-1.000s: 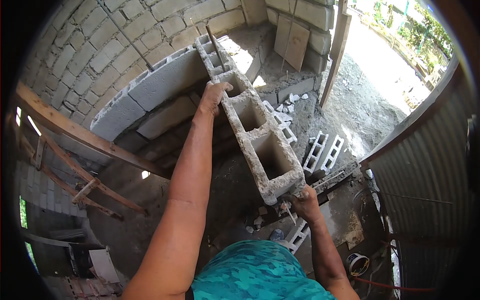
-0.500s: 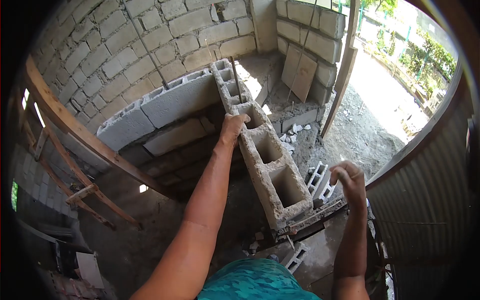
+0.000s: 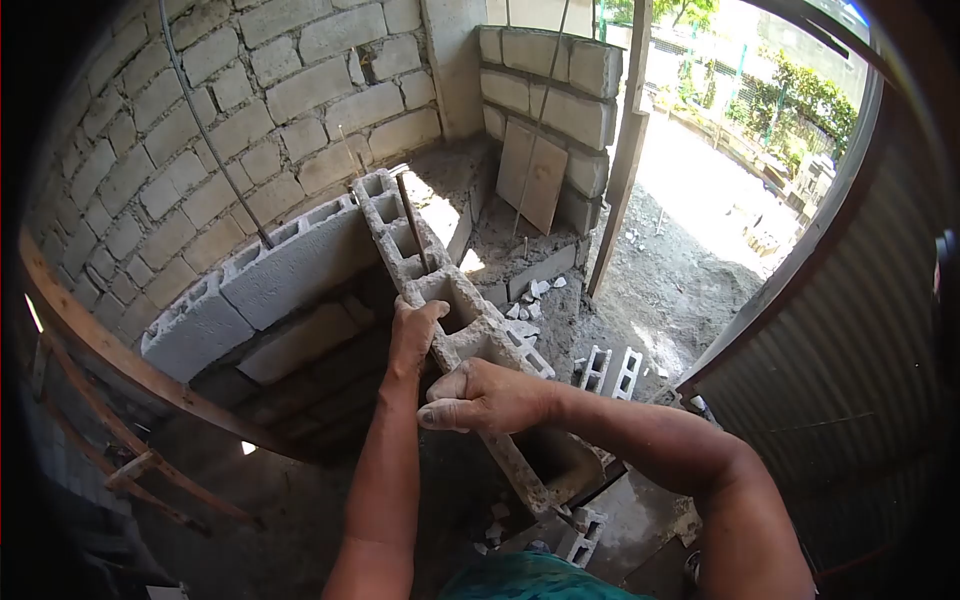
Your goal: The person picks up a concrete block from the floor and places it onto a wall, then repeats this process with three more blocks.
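Observation:
My left hand (image 3: pixel 412 332) grips the near-left rim of a hollow concrete block (image 3: pixel 470 345), thumb over the top edge and fingers down its side. The block belongs to a row of blocks on top of a low wall, its open cells facing up. My right hand (image 3: pixel 475 397) is closed in a fist over the row, just nearer to me than my left hand, with nothing showing in it. My right forearm hides part of the nearer cells. A steel bar (image 3: pixel 411 220) stands up out of a cell beyond my left hand.
Another course of hollow blocks (image 3: pixel 290 265) meets the row at the far left. Two small hollow blocks (image 3: pixel 610 372) and broken pieces (image 3: pixel 530 300) lie to the right. A wooden post (image 3: pixel 622 150) and corrugated sheet (image 3: pixel 820 410) stand at right; a wooden beam (image 3: pixel 150 365) crosses the left.
My right hand has swung in from the right side to above the block row, still fisted. My left hand keeps its hold on the block. The view has shifted to the right.

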Demonstrator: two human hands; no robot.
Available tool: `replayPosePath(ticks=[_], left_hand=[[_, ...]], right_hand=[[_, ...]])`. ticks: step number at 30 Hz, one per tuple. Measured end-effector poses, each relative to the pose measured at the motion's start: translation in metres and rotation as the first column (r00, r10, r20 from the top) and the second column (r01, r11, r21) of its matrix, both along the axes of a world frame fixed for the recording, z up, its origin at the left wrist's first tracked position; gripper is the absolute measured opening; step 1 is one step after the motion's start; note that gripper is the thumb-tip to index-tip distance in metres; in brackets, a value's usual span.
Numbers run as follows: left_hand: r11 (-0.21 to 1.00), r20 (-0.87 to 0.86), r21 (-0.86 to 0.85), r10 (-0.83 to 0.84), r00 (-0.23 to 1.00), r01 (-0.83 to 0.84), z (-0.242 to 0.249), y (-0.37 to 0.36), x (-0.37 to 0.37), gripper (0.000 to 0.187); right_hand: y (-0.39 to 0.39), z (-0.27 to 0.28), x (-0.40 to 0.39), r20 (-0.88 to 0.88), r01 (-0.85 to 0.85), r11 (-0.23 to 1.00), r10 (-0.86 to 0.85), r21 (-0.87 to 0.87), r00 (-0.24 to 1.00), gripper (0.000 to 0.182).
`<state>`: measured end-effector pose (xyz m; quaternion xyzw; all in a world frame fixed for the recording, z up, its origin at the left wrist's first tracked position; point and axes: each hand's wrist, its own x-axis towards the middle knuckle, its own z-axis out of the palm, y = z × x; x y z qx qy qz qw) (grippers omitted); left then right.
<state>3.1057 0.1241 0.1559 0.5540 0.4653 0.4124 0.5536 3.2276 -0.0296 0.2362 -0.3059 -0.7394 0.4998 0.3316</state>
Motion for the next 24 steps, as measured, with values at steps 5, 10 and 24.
replayPosePath(ticks=[5, 10, 24], left_hand=[[0.999, 0.017, 0.039, -0.035, 0.999, 0.034, 0.015, -0.013, -0.002, 0.054], [0.990, 0.033, 0.116, -0.088, 0.996, 0.084, -0.004, -0.004, 0.000, 0.044], [0.967, 0.200, -0.170, -0.155, 0.968, 0.190, -0.009, -0.017, 0.006, 0.053]], right_hand=[[0.015, 0.020, -0.002, -0.250, -0.042, 0.971, -0.018, -0.234, 0.968, 0.043], [0.011, -0.007, 0.002, -0.118, 0.051, 0.976, -0.026, 0.213, 0.993, 0.043], [-0.462, -0.356, 0.215, 0.434, 0.838, 0.070, -0.877, 0.542, -0.207, 0.033]])
